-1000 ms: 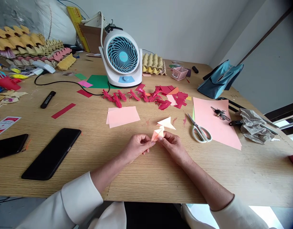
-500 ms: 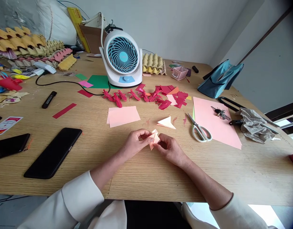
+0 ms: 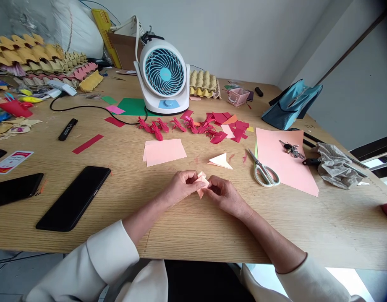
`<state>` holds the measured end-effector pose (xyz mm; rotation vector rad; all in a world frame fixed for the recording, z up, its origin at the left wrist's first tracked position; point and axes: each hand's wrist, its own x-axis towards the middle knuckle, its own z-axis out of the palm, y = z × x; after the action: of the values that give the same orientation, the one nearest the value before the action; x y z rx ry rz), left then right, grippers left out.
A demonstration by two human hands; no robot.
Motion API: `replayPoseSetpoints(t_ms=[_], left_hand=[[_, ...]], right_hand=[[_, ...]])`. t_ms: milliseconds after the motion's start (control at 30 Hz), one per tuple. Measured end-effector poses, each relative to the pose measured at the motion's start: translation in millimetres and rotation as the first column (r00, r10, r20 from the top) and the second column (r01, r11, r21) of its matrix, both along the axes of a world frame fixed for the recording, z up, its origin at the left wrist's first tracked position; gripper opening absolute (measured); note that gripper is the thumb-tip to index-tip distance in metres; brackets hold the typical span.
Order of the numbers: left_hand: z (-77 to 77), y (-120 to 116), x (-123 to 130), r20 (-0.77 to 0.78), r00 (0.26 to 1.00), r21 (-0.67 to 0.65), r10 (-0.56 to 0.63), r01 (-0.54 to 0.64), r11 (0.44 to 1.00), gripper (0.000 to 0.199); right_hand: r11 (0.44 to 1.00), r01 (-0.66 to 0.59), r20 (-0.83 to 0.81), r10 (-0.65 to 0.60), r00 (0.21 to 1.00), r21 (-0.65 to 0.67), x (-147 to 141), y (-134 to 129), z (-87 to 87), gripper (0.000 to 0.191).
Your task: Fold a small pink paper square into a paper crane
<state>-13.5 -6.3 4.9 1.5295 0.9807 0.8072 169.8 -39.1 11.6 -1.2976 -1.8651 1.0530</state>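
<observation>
Folded pink paper point(image 3: 201, 189) sat between your two hands, raised over the near part of the wooden desk point(image 3: 187, 235). Your left hand point(image 3: 182, 184) pinched its left side, thumb lying across the front; your right hand point(image 3: 226, 195) pinched the right edge between thumb and bent forefinger. As a whole the piece looked very light, stiff along its layered creases but soft elsewhere, hardly slippery, and likely to dent or tear if squeezed. The thick middle folds seemed your safest hold; the thin point hanging below looked the easiest to bend.

Of the containers before you, the egg-tray stack point(image 3: 45, 58) at far left was the biggest, its hollows too hard to see into. Next came the blue bag point(image 3: 286, 107) at the right, contents hidden. Behind the fan point(image 3: 165, 75), the brown box point(image 3: 126, 50) had something pale at its top, inside or behind, you could not tell which. Smallest was the pink basket point(image 3: 238, 97), too far off for you to make out its contents.
</observation>
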Motion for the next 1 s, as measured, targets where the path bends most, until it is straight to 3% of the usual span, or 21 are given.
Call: replayPoseSetpoints(t_ms=[233, 533, 1000], left_hand=[[-3.4, 1, -3, 0.141, 0.987, -0.151, -0.076, 0.097, 0.984, 0.035], [7.0, -9, 11, 0.241, 0.968, -0.181, 0.068, -0.024, 0.983, 0.041], [5.7, -13, 15, 0.281, 0.951, -0.273, 0.132, -0.053, 0.961, 0.037]], right_hand=[[0.998, -0.054, -0.13, 0.05, 0.99, -0.025, 5, 4, -1.7, 0.037], [0.996, -0.063, -0.063, 0.059, 0.996, -0.066, -2, 1, 1.2, 0.043], [0.982, -0.117, -0.235, 0.08, 0.969, -0.146, 5, 4, -13.5, 0.047]])
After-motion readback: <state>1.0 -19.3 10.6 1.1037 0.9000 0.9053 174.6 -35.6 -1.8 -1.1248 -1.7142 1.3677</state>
